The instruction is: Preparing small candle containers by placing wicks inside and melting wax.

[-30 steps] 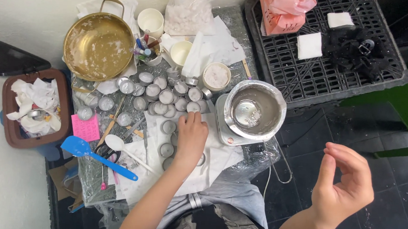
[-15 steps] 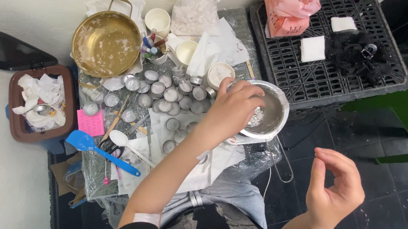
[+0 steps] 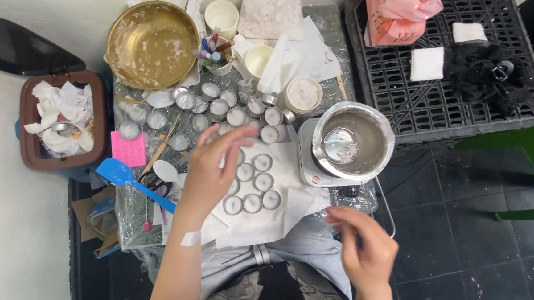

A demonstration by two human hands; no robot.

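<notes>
My left hand [image 3: 211, 168] hovers over a white paper sheet [image 3: 256, 223] that carries several small round metal cups [image 3: 253, 203] filled with white wax. Its fingers are spread and blurred, and I see nothing in them. More such cups [image 3: 227, 112] stand in rows farther back. My right hand [image 3: 365, 248] is low at the front, just off the table's corner, with loose fingers and nothing in it. A silver pot [image 3: 365, 156] with a little clear liquid sits on a small white hot plate [image 3: 306, 165] to the right of the cups.
A gold pan [image 3: 153, 44], a white cup [image 3: 222, 16], a bag of white flakes [image 3: 269, 11] and a tub of pens [image 3: 214, 51] crowd the back. A blue spatula [image 3: 126, 177] and pink note [image 3: 130, 149] lie left. A brown bin [image 3: 29, 148] stands left, a black crate [image 3: 394, 90] right.
My left hand went from the cups to the silver pot and is now back over the cups. My right hand moved left and down toward the table's front corner.
</notes>
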